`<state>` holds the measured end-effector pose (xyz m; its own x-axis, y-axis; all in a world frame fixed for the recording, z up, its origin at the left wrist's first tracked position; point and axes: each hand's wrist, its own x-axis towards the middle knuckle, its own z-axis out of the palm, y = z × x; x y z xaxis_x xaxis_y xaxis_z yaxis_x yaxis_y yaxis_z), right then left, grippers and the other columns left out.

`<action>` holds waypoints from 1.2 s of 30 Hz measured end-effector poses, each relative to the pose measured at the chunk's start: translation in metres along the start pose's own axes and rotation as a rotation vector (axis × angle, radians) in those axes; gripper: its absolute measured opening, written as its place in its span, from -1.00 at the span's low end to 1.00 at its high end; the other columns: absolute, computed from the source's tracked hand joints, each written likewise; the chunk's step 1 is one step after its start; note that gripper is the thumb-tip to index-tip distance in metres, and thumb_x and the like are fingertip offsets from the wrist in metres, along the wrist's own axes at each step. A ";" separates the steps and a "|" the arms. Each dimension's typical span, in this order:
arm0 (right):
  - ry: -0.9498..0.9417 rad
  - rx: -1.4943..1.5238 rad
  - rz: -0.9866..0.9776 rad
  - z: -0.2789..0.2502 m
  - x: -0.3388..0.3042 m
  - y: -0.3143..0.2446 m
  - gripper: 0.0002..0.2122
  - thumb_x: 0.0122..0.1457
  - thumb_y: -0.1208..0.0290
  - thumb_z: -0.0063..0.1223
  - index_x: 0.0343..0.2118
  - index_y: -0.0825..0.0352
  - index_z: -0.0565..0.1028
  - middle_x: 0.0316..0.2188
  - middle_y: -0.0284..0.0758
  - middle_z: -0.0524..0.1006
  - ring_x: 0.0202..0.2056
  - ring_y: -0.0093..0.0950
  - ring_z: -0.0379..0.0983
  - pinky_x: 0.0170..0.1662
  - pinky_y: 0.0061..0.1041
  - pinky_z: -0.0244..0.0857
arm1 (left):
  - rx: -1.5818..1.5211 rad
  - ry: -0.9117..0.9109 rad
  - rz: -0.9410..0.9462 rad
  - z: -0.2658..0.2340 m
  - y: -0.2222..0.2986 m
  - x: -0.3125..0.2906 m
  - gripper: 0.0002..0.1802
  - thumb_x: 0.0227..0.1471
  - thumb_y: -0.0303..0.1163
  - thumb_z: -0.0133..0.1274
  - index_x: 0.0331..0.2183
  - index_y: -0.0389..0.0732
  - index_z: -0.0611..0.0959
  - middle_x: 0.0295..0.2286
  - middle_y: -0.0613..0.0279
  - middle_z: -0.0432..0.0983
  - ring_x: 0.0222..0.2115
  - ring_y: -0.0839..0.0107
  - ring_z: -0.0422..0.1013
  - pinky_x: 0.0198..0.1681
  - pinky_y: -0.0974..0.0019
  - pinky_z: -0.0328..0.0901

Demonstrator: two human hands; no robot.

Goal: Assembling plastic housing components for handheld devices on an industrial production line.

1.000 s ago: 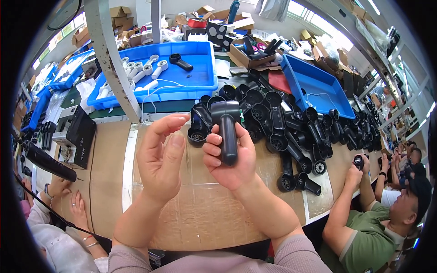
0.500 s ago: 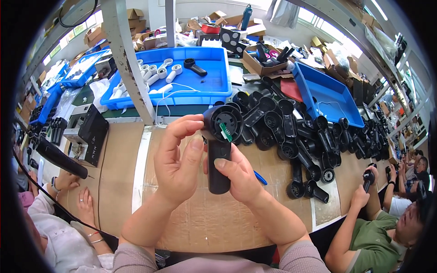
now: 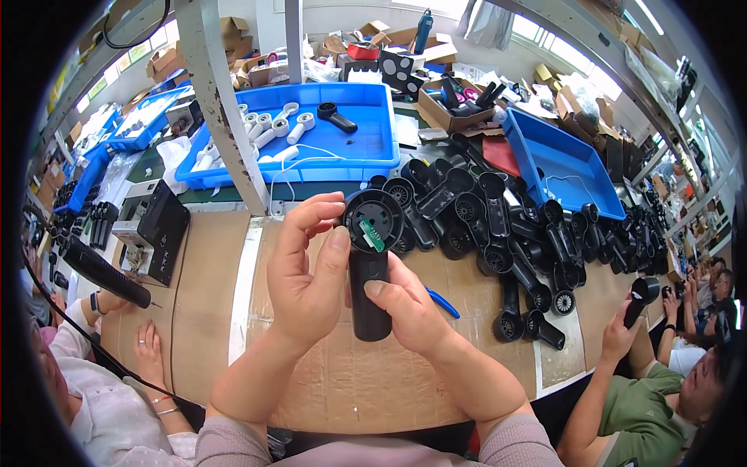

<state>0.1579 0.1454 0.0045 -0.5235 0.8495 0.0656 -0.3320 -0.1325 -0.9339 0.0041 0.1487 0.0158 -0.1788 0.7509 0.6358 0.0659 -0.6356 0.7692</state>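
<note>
Beyond our grip spreads the cardboard-topped table (image 3: 327, 381), a heap of black shells (image 3: 513, 226) just behind. We hold one black handle (image 3: 369, 272) upright — right hand (image 3: 412, 311) wrapped around its stem, left hand (image 3: 307, 272) pinching its round head, where a small green board (image 3: 372, 235) sits.

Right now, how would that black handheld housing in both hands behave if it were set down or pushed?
The black housing looks like rigid, probably light plastic. Its round head may roll or rock. The exposed green circuit board seems fragile, so the left hand and right hand grip elsewhere.
</note>
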 end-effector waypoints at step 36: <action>-0.094 -0.125 0.110 0.013 -0.008 -0.001 -0.62 0.32 0.41 0.05 0.16 0.35 0.38 -0.25 -0.24 0.56 -0.23 -0.54 0.45 -0.14 -0.59 0.32 | 0.006 -0.055 -0.033 -0.007 -0.003 0.001 -0.59 0.49 -0.21 -0.27 0.08 -0.25 0.54 0.09 0.06 0.48 0.03 0.37 0.42 0.12 0.36 0.31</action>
<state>0.1517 0.1321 0.0095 -0.6243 0.7810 -0.0125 -0.1715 -0.1526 -0.9733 -0.0034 0.1499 0.0134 -0.1268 0.7801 0.6126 0.0669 -0.6095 0.7900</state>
